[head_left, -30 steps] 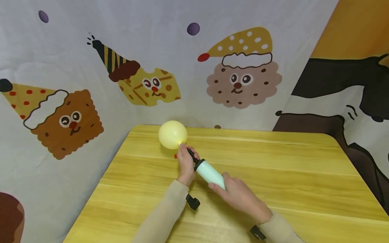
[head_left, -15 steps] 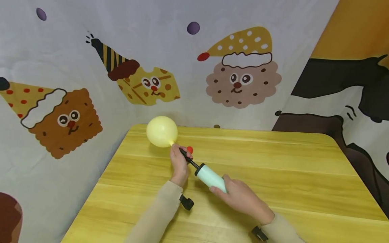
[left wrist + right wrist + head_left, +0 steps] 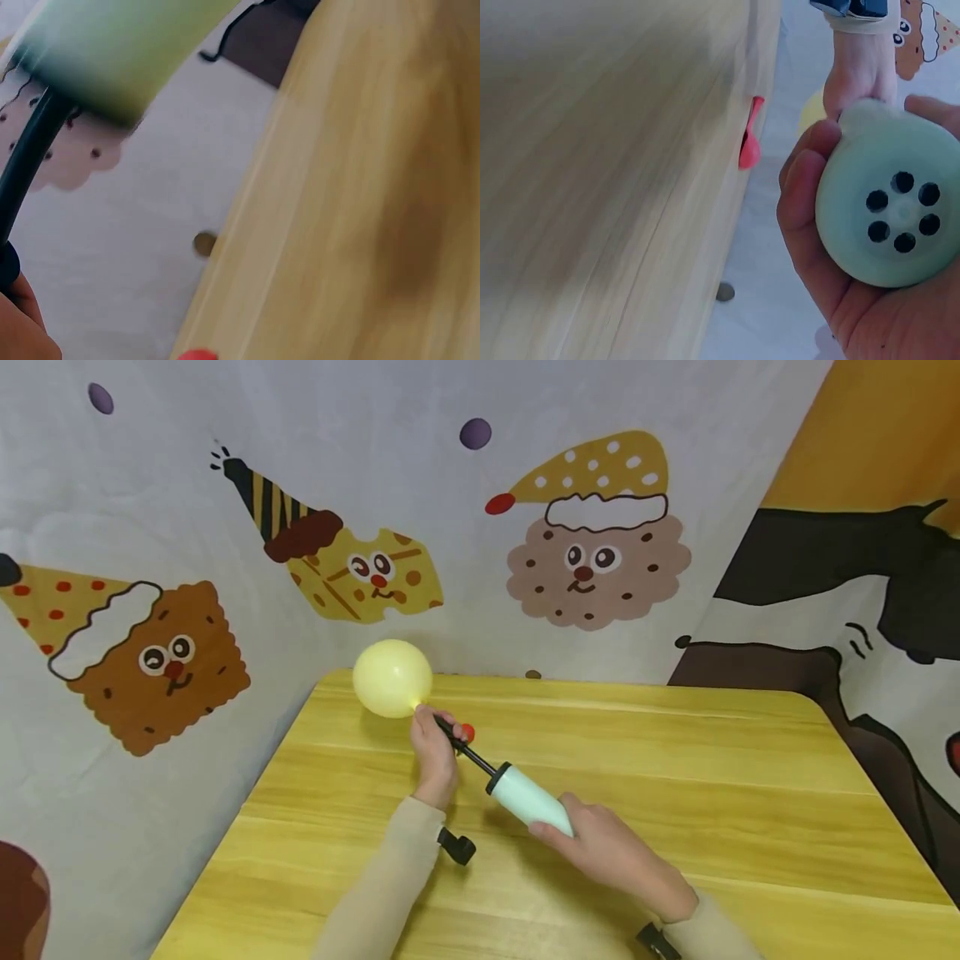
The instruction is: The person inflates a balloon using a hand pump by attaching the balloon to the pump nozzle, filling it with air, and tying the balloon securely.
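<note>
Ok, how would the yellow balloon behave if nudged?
Likely light for its size: the yellow balloon looks air-filled, with a pump in the right hand. Probably springy, since it is swollen round. Perhaps apt to swing rather than roll, as the left hand grips its neck end.

A broad wooden table [image 3: 712, 793] fills the lower part of the head view, its top yellowish, with long grain lines running from side to side and rounded corners at the far edge. On it, left of the middle and toward that far edge, lies a small red balloon [image 3: 751, 142] (limp, with a narrow neck and a rounder end, best seen from the right wrist). Soft shadows darken the wood.
</note>
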{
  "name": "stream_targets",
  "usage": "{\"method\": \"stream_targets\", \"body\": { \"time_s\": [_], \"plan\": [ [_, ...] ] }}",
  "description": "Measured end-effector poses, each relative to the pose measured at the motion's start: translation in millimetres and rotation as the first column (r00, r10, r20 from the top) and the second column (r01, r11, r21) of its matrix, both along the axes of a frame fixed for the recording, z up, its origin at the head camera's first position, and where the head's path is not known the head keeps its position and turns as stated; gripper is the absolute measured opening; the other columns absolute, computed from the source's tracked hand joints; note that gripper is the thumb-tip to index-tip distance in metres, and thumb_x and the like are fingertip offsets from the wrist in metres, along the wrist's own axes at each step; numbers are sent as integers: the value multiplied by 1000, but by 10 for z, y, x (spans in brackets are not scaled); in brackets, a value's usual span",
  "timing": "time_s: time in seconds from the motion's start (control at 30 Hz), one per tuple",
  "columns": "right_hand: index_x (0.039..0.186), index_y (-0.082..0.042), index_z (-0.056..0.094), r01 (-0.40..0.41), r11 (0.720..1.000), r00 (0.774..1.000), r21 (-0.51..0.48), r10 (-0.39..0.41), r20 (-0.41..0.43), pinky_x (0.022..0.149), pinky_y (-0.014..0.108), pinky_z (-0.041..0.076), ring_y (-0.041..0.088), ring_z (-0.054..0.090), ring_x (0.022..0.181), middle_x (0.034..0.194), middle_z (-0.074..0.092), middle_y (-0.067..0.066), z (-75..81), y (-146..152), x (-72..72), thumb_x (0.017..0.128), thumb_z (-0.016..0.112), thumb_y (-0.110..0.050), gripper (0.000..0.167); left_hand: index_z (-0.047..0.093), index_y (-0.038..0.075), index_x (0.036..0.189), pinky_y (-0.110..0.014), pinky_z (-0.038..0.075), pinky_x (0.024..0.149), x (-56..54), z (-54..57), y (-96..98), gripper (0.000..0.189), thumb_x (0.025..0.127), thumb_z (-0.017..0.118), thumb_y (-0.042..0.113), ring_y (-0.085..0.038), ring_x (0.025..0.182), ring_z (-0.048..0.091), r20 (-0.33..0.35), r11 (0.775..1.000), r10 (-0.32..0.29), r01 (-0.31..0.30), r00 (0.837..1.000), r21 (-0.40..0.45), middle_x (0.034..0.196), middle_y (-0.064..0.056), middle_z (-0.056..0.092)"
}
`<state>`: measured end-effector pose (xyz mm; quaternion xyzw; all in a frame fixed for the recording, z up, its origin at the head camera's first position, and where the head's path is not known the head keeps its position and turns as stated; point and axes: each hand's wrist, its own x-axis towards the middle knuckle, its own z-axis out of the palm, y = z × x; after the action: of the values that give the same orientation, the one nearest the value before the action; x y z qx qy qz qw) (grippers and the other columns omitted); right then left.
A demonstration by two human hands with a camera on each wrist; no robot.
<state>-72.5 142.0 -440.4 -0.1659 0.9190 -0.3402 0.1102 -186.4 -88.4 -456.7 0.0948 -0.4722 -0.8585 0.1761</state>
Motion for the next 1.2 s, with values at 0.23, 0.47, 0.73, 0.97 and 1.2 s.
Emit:
{"method": "stream_targets", "body": {
  "time_s": [0.23,0.47,0.73,0.97,1.2],
  "plan": [
    [104,-4,61,24,989,985,146,2,-170,48,27,41,10,47,56,69,53,-4,-15,14,54,97,63,-60,56,51,7,84,-26,53,54,51,-32,67,46,116,25,30,-12,51,53,70,999,14,-12,997,-37,63,-2,52],
    [104,-1,61,66,986,972,155,-28,-234,43,26,40,10,47,51,67,52,-2,-15,-195,-68,97,66,-56,56,51,8,86,-25,51,55,168,-56,334,43,116,29,31,-11,53,53,49,998,-43,45,998,-42,66,-1,53],
    [107,-3,61,42,997,988,69,-31,-152,45,27,42,10,49,53,68,52,-3,0,-193,-99,97,64,-59,57,50,7,83,-26,50,52,55,0,164,46,116,27,29,-12,49,52,21,1000,-19,19,1000,-17,62,-2,51],
    [110,-5,60,-37,999,996,31,40,-81,51,25,43,7,47,59,72,52,-7,-36,66,25,101,60,-56,52,51,6,83,-25,51,50,-29,-8,-134,46,116,27,28,-11,48,53,22,998,64,-63,998,-8,60,-1,52],
    [108,-4,59,-34,994,992,100,46,-117,49,26,41,8,46,58,70,51,-6,-82,90,13,101,57,-60,57,50,6,86,-24,51,52,41,-89,11,44,116,28,31,-11,51,52,77,999,39,-40,996,11,63,-1,52]
  ]
}}
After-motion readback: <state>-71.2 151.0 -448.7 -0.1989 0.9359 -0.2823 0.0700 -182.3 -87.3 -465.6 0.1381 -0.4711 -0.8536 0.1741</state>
